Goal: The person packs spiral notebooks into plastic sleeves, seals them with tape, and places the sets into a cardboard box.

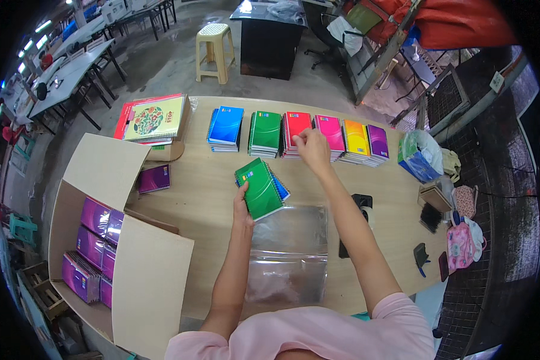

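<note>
On my feed the green spiral notebook (261,191) points its upper end away from the wearer and leans left, its long axis slanting down to the right. A blue spiral notebook (279,187) sticks out from under its right side. Both are in the left hand (240,207), above the surface (210,180): I see the thumb on the green cover's left edge, the other fingers hidden beneath. The right hand (314,148) has its fingers drawn close together over the red stack (295,123), beside the pink stack (330,132); I can't tell whether they grip anything.

I count two notebooks in hand and six stacks in a row, adding the blue stack (228,123), green stack (265,129), yellow stack (356,137) and purple stack (378,141). One purple notebook (155,179) lies alone near the one open carton (153,264).
</note>
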{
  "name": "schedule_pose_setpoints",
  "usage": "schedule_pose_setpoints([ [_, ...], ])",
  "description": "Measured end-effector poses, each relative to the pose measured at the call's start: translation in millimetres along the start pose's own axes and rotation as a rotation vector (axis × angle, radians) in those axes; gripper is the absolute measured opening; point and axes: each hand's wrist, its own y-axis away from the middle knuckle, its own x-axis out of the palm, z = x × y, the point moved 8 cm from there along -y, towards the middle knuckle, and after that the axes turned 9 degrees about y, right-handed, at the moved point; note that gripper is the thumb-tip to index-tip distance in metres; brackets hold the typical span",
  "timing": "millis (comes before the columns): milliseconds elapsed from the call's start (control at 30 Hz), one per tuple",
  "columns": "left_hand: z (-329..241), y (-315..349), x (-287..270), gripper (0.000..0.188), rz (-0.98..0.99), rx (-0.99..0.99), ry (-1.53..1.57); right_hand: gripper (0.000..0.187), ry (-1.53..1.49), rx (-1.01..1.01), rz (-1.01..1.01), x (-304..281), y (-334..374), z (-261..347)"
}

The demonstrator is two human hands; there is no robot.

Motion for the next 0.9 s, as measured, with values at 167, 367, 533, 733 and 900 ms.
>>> schedule_pose_setpoints([
  [167,-0.1,-6.5,-1.3,0.040,-0.004,0.008,-0.046,0.065,0.463,-0.177,0.089,54.6,-25.9,-16.6],
  [367,-20.7,-5.8,11.4,0.041,0.038,0.139,-0.252,0.044,0.258,-0.406,0.218,58.5,-33.2,-31.1],
  [533,-16.9,-9.9,6.4,0.042,0.031,0.126,-0.305,0.029,-0.059,-0.272,-0.141,-4.5,-16.0,-35.4],
  [733,28.5,-13.4,-9.3,0.040,0.057,-0.334,-0.203,0.023,-0.967,-0.102,0.185,-10.1,24.5,-55.7],
  [900,59.8,-7.9,-29.0,0.043,0.151,-0.413,-0.186,0.025,-1.625,0.081,0.703,-16.3,83.4,6.0],
])
